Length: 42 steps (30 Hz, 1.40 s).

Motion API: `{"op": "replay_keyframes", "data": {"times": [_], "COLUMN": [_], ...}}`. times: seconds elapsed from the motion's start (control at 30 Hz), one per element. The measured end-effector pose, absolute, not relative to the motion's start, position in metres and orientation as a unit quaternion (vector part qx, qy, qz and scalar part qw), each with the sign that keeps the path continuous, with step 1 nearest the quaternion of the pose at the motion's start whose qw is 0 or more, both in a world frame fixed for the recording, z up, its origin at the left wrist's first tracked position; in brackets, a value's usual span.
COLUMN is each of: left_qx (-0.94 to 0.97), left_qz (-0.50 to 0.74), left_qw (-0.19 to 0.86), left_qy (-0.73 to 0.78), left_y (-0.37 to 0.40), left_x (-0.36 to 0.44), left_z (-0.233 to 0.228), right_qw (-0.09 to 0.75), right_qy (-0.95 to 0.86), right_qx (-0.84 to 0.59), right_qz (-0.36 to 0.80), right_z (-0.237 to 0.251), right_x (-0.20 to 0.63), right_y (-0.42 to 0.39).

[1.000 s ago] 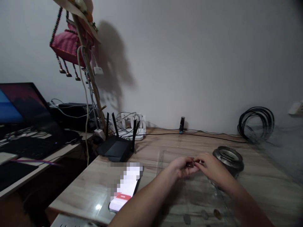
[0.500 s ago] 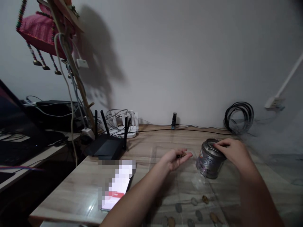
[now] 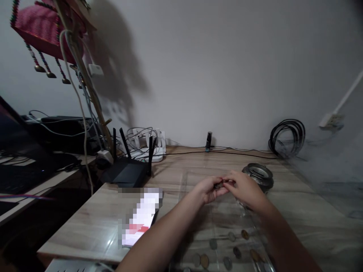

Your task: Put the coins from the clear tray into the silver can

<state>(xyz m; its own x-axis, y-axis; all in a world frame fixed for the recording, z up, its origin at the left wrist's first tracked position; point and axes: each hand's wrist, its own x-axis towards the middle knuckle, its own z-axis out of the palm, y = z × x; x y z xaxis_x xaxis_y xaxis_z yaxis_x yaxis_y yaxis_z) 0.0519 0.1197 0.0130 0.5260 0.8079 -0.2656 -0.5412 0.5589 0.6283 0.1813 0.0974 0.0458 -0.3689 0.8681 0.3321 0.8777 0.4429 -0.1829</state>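
My left hand [image 3: 211,190] is turned palm up, its fingers curled round some small coins [image 3: 218,185] partly hidden in the palm. Against it, my right hand [image 3: 243,187] has thumb and fingertips pinched together over those coins, on what looks like a coin edge. Just behind my right hand stands a metal tin money box [image 3: 258,172] with a slot in its lid; its lower body is mostly covered by the hand. Below the hands, several coins, silver ones [image 3: 231,237] and brassy ones [image 3: 245,234], lie spread on clear plastic [image 3: 218,221].
A phone [image 3: 141,219] with a lit, blurred screen lies left of my left forearm. Farther back are a black router [image 3: 127,173], a white router [image 3: 154,154] and a small dark bottle [image 3: 208,141]. Coiled black cable [image 3: 286,138] rests by the wall. A laptop [image 3: 19,158] is far left.
My right hand has left the lid of the tin and moved left to my left hand, its fingers now at the coins in the palm. The left hand stays roughly in place.
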Motion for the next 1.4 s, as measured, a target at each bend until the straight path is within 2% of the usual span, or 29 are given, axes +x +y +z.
{"op": "replay_keyframes", "data": {"times": [0.07,0.13,0.23,0.3,0.37,0.5,0.67,0.73,0.8,0.87,0.93,1.03,1.1,1.23,1.3,1.4], "left_qx": [0.225,0.219,0.225,0.229,0.236,0.238,0.214,0.195,0.180,0.174,0.179,0.186,0.185,0.186,0.184,0.186], "left_qz": [0.388,0.371,0.362,0.367,0.368,0.369,0.370,0.375,0.387,0.396,0.393,0.376,0.366,0.368,0.370,0.363], "left_qw": [0.852,0.865,0.866,0.860,0.858,0.860,0.866,0.870,0.873,0.872,0.872,0.874,0.878,0.879,0.879,0.880], "left_qy": [0.270,0.258,0.262,0.272,0.270,0.259,0.259,0.252,0.238,0.229,0.231,0.246,0.248,0.239,0.239,0.243], "left_y": [0.119,0.119,0.118,0.117,0.116,0.116,0.117,0.117,0.117,0.118,0.119,0.119,0.118,0.115,0.115,0.116], "left_x": [0.052,0.051,0.049,0.048,0.048,0.048,0.048,0.048,0.048,0.048,0.047,0.047,0.047,0.046,0.046,0.046], "left_z": [0.013,0.014,0.015,0.015,0.016,0.016,0.017,0.017,0.018,0.018,0.018,0.018,0.020,0.022,0.022,0.021], "right_qw": [0.193,0.253,0.348,0.341,0.319,0.318,0.301,0.322,0.341,0.303,0.225,0.168,0.209,0.370,0.365,0.328], "right_qy": [-0.829,-0.804,-0.698,-0.640,-0.628,-0.662,-0.662,-0.652,-0.695,-0.786,-0.854,-0.869,-0.851,-0.709,-0.656,-0.657], "right_qx": [-0.525,-0.536,-0.605,-0.666,-0.699,-0.675,-0.672,-0.658,-0.601,-0.524,-0.468,-0.465,-0.483,-0.586,-0.645,-0.675], "right_qz": [-0.011,-0.047,-0.160,-0.178,-0.124,-0.068,-0.139,-0.195,-0.199,-0.126,-0.038,0.012,-0.010,-0.133,-0.143,-0.075], "right_z": [0.050,0.058,0.068,0.069,0.066,0.056,0.060,0.067,0.070,0.067,0.061,0.053,0.055,0.067,0.068,0.064], "right_x": [0.191,0.205,0.234,0.255,0.272,0.286,0.276,0.261,0.241,0.218,0.198,0.184,0.191,0.232,0.256,0.281], "right_y": [0.099,0.100,0.104,0.109,0.116,0.126,0.118,0.110,0.102,0.097,0.095,0.095,0.096,0.099,0.105,0.115]}}
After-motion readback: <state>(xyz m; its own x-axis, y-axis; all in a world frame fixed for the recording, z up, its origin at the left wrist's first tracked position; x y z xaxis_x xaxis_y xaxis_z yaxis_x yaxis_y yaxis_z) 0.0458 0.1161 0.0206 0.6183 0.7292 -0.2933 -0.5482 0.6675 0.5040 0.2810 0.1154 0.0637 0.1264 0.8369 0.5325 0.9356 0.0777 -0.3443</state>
